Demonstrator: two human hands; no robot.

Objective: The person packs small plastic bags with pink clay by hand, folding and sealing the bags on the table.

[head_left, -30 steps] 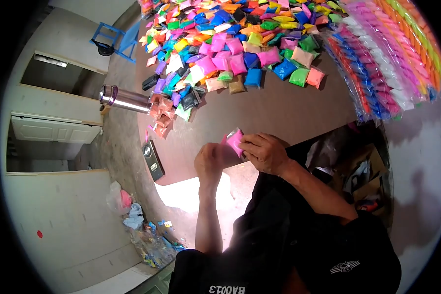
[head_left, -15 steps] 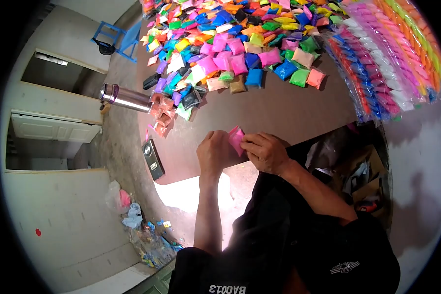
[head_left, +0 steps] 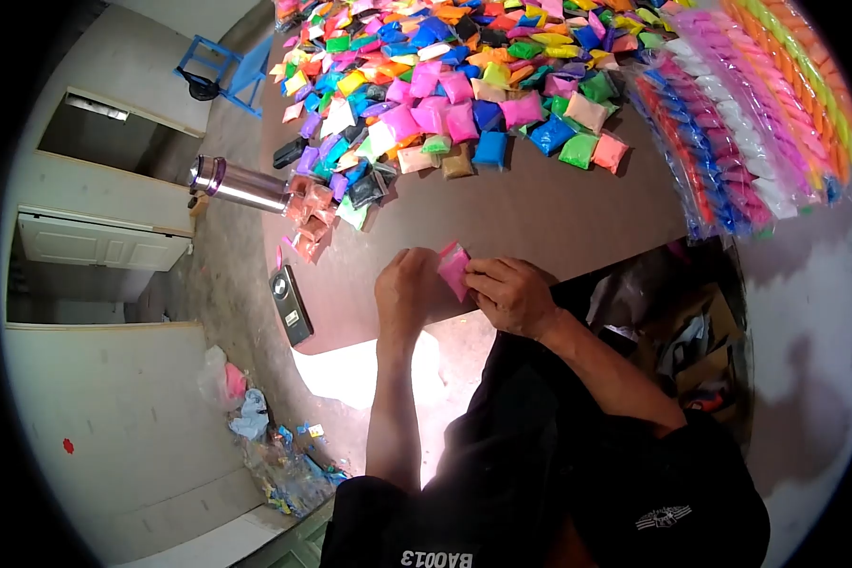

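A small pink packet (head_left: 453, 270) is pinched along its right side by the fingers of my right hand (head_left: 511, 295), above the table's near edge. My left hand (head_left: 405, 286) is closed just left of the packet; its fingertips are turned away, and what they hold, if anything, is hidden. Beyond both hands lies a large heap of small coloured packets (head_left: 430, 112), with pink, blue, green and orange ones nearest.
On the brown table (head_left: 540, 222) are a steel flask (head_left: 246, 186), reddish-brown packets (head_left: 309, 216) and a black phone-like device (head_left: 292, 308). Long bags of coloured pieces (head_left: 738, 142) lie at right. An open carton (head_left: 710, 331) stands below the edge; a blue chair (head_left: 241, 74) is far left.
The pink packet has tilted and now shows a flatter face between the hands. My left hand has shifted slightly, with its fingers still closed. My right hand keeps its grip.
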